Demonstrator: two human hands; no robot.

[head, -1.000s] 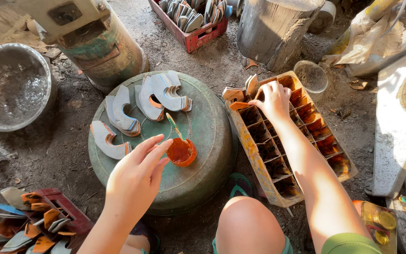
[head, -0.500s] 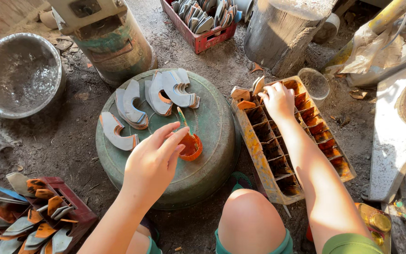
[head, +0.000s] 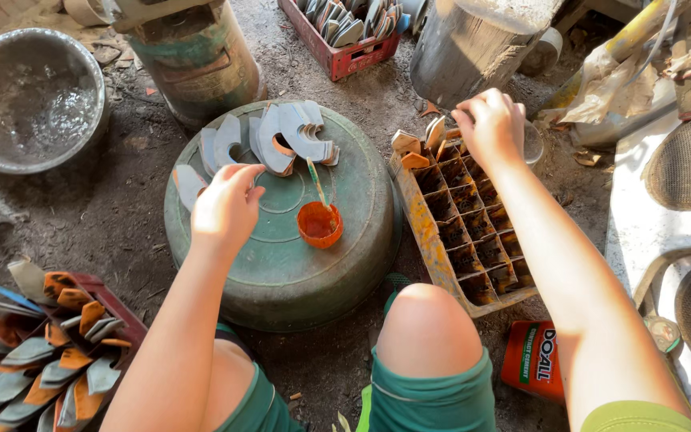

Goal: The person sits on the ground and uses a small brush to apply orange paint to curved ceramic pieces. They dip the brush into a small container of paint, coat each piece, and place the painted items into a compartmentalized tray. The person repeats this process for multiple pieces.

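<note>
Left hand [head: 225,204]: having left the glue cup [head: 319,224], now closing on a grey sole piece [head: 188,186].
Right hand [head: 489,124]: still curled at the crate [head: 441,264]; contents indiscernible.

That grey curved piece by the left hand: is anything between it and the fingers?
Nothing visible. The left hand is right over the grey curved piece on the green upturned basin. The orange cup with its brush stands off to the side, apart from the hand.

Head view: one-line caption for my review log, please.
Left hand on a grey piece atop a green tub; right hand at a divided crate.
</note>
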